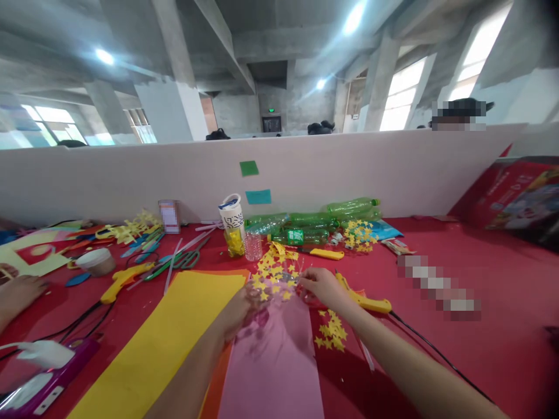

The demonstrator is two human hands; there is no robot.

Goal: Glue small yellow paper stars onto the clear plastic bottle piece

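Yellow stars (pixel 275 288); pink sheet (pixel 275 375); green bottles (pixel 312 220).

Sheets (pixel 174 326) occupy the front centre of the surface (pixel 502 355), with stars (pixel 286 295) scattered about their far end. Left: a power strip (pixel 65 372); behind it, a glue gun (pixel 122 282) and scissors (pixel 188 259). Right: a separate pile (pixel 331 333), with another glue gun (pixel 371 301) behind. Rear: bottles (pixel 314 237) before a partition (pixel 349 166), a cup (pixel 231 220) to their left, a knife (pixel 328 254) in front.

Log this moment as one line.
left hand: at flat yellow stars; right hand: opposite side of stars; below: pink rectangular sheet; beyond: green plastic bottles
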